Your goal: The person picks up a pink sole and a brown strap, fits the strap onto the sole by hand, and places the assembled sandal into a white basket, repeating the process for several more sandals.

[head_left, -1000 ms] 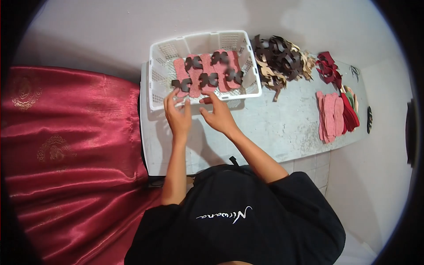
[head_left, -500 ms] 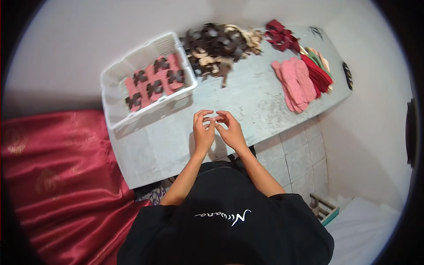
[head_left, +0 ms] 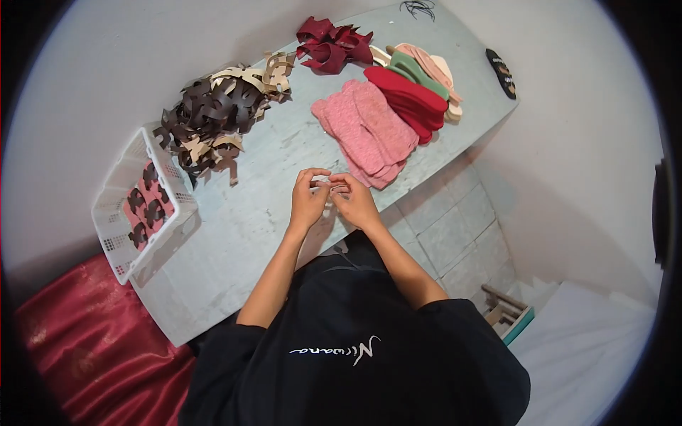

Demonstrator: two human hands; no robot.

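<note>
Since half a second ago my view has swung: the white plastic lattice basket (head_left: 117,213) has slid out to the left edge, and the stack of pink fuzzy shoe insoles (head_left: 369,131) now lies just beyond the hands, which stay joined as before.

Nearest to me is the black shirt (head_left: 355,355), with a red satin cloth (head_left: 85,355) at near left. Over the near edge of the pale grey table (head_left: 263,220), the left hand (head_left: 307,204) and right hand (head_left: 356,204) meet fingertip to fingertip. Each grip is pinched closed, thumbs against forefingers, on something between them too small for me to make out. The hands are near the pink insoles but not touching them.

Left of the hands, the basket holds pink insoles with dark brown straps laid across them. Farther back sits a heap of dark brown and beige cut straps (head_left: 213,117), touching the basket's far corner. Beyond the pink stack lie red soles (head_left: 408,96), then a clump of dark red straps (head_left: 330,42). A small black oval piece (head_left: 501,72) lies at the far right edge.
</note>
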